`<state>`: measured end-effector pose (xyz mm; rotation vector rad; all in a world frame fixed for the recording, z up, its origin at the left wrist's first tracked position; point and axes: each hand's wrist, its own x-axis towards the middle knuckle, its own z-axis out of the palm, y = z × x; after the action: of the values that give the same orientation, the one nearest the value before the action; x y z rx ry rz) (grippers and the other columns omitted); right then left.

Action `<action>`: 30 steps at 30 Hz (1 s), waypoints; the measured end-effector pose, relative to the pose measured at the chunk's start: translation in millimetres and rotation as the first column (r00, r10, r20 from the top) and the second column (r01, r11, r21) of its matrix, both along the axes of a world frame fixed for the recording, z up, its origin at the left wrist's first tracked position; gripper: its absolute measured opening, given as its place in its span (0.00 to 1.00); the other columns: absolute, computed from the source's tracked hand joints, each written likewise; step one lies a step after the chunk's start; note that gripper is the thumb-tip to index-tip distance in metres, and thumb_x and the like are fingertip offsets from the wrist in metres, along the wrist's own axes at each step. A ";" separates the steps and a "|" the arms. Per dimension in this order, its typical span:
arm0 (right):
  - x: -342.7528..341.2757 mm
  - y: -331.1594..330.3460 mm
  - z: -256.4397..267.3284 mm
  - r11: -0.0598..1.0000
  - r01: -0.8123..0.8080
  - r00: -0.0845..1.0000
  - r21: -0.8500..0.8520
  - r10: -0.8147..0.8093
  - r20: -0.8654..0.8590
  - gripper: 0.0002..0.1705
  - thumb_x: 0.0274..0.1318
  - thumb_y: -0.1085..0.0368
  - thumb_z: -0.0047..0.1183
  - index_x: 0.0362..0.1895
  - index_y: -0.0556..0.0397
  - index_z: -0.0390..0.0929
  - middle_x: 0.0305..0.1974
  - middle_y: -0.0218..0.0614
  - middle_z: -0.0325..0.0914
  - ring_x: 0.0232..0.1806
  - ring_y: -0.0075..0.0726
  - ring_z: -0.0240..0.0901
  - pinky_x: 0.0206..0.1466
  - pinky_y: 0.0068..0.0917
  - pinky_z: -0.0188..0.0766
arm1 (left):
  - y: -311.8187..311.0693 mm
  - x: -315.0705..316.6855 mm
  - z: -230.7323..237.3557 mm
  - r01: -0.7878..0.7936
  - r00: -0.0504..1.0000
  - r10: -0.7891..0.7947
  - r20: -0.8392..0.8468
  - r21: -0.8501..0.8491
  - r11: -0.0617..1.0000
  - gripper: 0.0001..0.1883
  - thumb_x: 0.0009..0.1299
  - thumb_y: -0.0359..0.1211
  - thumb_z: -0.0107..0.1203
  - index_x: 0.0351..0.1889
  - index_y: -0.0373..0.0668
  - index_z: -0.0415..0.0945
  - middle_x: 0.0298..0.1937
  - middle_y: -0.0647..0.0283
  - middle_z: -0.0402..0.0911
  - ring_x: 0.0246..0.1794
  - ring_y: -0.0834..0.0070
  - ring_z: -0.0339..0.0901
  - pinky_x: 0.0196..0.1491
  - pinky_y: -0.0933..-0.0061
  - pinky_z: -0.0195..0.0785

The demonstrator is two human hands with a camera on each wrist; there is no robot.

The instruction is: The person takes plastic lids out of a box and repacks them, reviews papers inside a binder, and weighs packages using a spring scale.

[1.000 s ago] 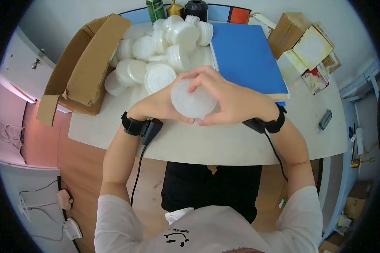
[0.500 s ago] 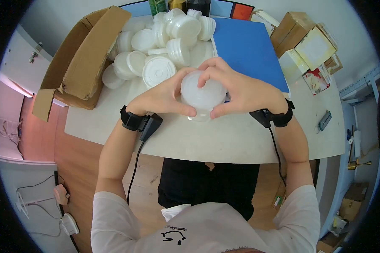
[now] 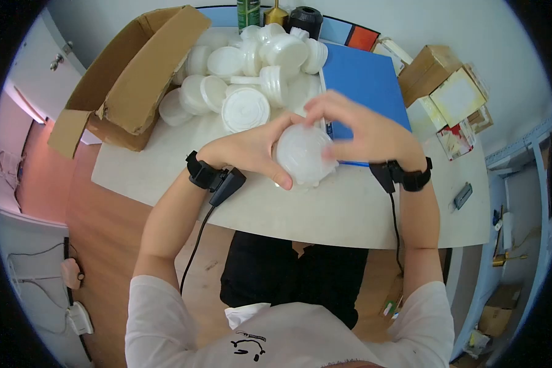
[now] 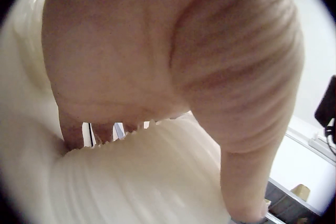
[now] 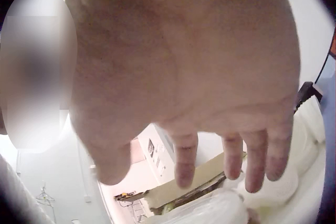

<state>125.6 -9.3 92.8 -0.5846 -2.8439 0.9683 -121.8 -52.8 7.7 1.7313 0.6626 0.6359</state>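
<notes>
A round, translucent white plastic tub (image 3: pixel 303 153) stands out over the front of the table. My left hand (image 3: pixel 251 146) grips its left side, thumb toward me and fingers round the far side. In the left wrist view the tub's ribbed, cloudy wall (image 4: pixel 136 182) sits under the palm. My right hand (image 3: pixel 374 132), blurred, is at the tub's right edge with thumb and fingers spread. The right wrist view shows its fingers (image 5: pixel 255 161) extended and apart, with part of the tub (image 5: pixel 218 211) below them.
Behind the hands lies a heap of similar lidded white tubs (image 3: pixel 245 107). An open cardboard box (image 3: pixel 138 86) stands at the left, and a large blue flat box (image 3: pixel 368 80) at the right. Small cartons (image 3: pixel 432 70) are stacked at the back right; a small dark device (image 3: pixel 463 196) lies near the right edge.
My right hand has loosened from the tub and its fingers have spread, while my left hand keeps its grip. The tub has shifted slightly to the right in the head view.
</notes>
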 end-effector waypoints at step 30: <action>10.1 -15.9 -19.1 0.987 0.145 0.959 0.075 -0.122 -0.256 0.27 0.45 0.57 0.74 0.39 0.51 0.66 0.62 0.45 0.63 0.61 0.47 0.64 0.64 0.35 0.62 | -3.6 -0.7 -2.0 -0.100 0.992 0.097 0.077 0.043 0.994 0.60 0.48 0.36 0.81 0.75 0.36 0.49 0.67 0.53 0.67 0.69 0.66 0.65 0.69 0.65 0.63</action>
<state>135.7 -25.2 73.7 -0.5897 -2.5740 0.8177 -122.5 -56.3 5.8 1.7167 0.6887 0.7869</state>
